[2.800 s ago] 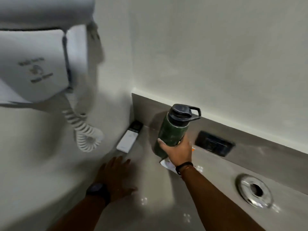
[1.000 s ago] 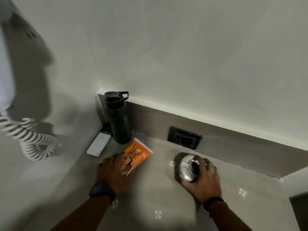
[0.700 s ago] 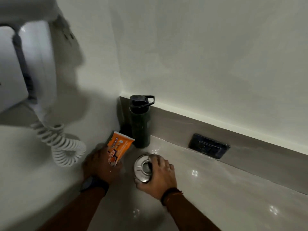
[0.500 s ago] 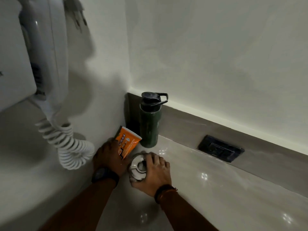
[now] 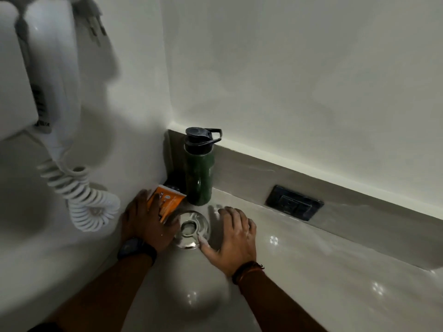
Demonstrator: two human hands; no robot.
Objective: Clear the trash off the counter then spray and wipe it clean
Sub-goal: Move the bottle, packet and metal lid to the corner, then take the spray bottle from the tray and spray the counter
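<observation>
Orange tube [image 5: 171, 202], L hand [image 5: 145, 224]; print illegible

The bench [image 5: 311, 271] is smooth and glossy with light spots, the round dish [image 5: 191, 230] shiny polished metal, the orange tube [image 5: 169, 202] glossy plastic, the green bottle [image 5: 200, 173] duller under a black plastic lid [image 5: 200, 135], the wall [image 5: 287, 68] matt.

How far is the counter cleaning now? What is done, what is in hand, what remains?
Done: the green bottle stands upright in the corner, with the round glass dish near it. In hand: the left hand grips the orange tube; the right hand lies open beside the dish. Left: no spray or cloth is in view, so the counter looks not yet sprayed or wiped.
</observation>
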